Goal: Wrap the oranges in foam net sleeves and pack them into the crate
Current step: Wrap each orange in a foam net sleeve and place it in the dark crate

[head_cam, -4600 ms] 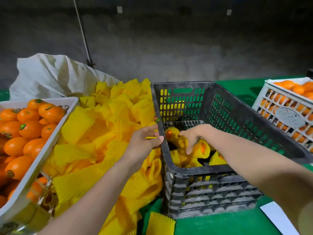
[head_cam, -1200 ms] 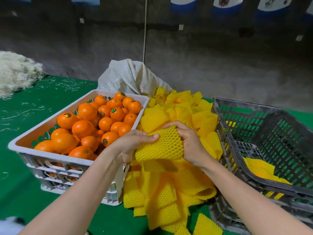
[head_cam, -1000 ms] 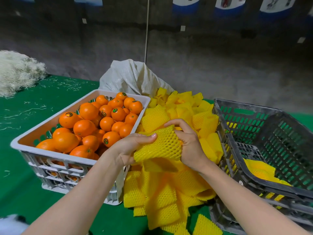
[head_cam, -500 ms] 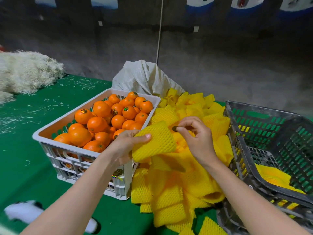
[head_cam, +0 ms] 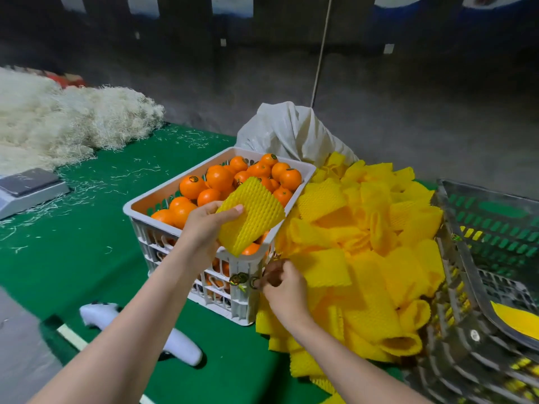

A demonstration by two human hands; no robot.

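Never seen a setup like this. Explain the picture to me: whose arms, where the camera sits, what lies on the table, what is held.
There is no machine here: a person works with bare hands, and the one camera sits on their head, looking forward and down, so the arms show from the bottom edge. The left hand holds a yellow foam net sleeve over a white crate holding oranges. The right hand is low at that crate's near corner, beside small round stickers; whether its fingers pinch anything I cannot tell. On the green table also lie a heap of sleeves, a dark crate on the right, a white sack, pale shredded filling and a scale.
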